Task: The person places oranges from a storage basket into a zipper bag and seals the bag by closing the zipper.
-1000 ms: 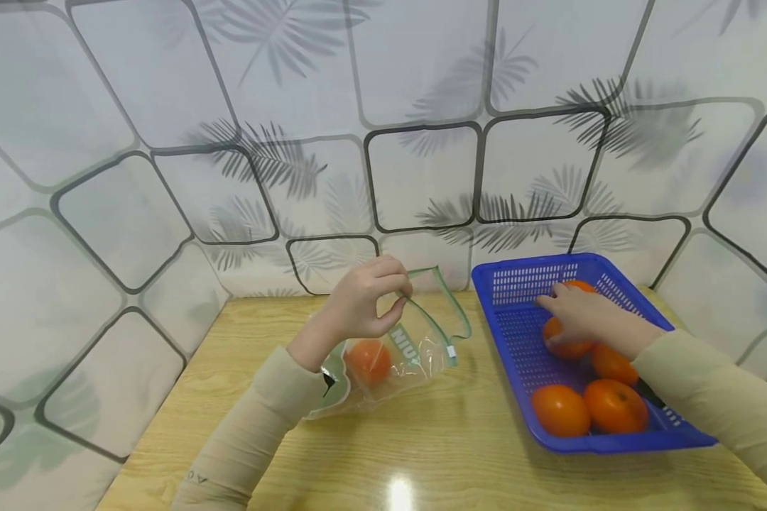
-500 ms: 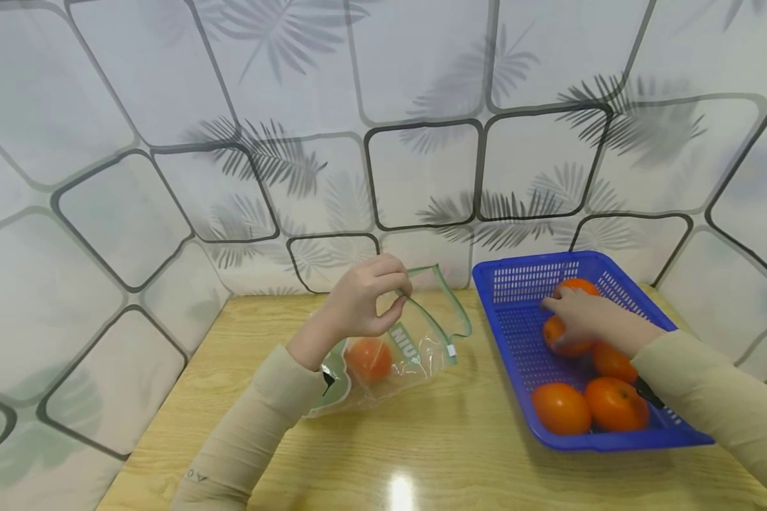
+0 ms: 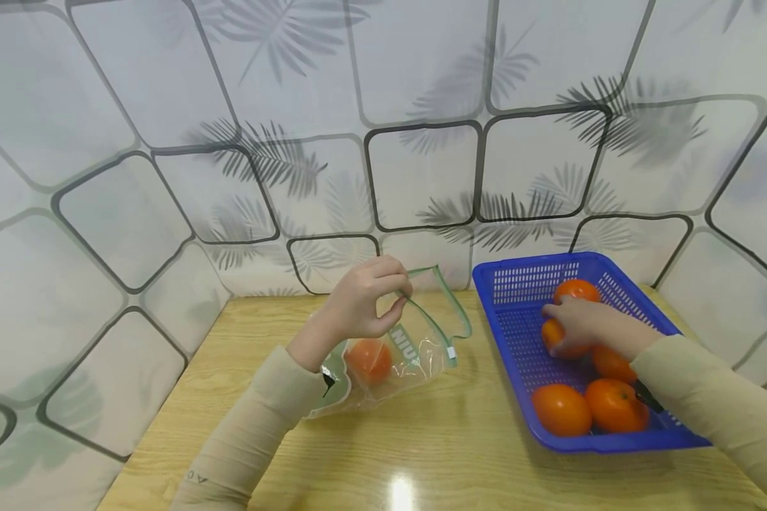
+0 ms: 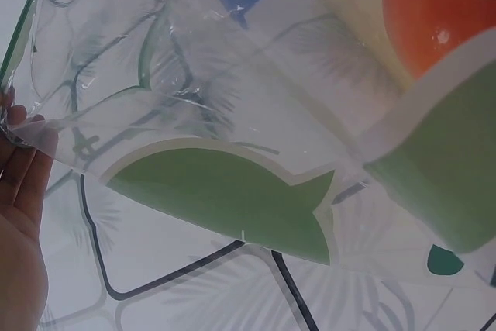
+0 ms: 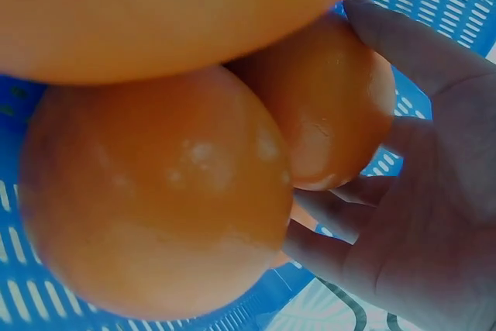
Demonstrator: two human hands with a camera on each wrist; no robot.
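Note:
My left hand pinches the green-edged rim of a clear zip bag, whose mouth gapes toward the right. One orange lies inside the bag on the table. In the left wrist view, the bag's green print fills the middle, and my fingertips hold its edge at far left. My right hand reaches into a blue basket. There it grips an orange, thumb on one side and fingers curled round the other.
Several more oranges sit in the basket, two of them at the front, a left one and a right one, and another at the back. The wooden table meets a patterned cloth wall behind.
My right hand has shifted slightly toward me, its fingers closing further round the orange and uncovering more of the one at the back. My left hand and the bag stay put.

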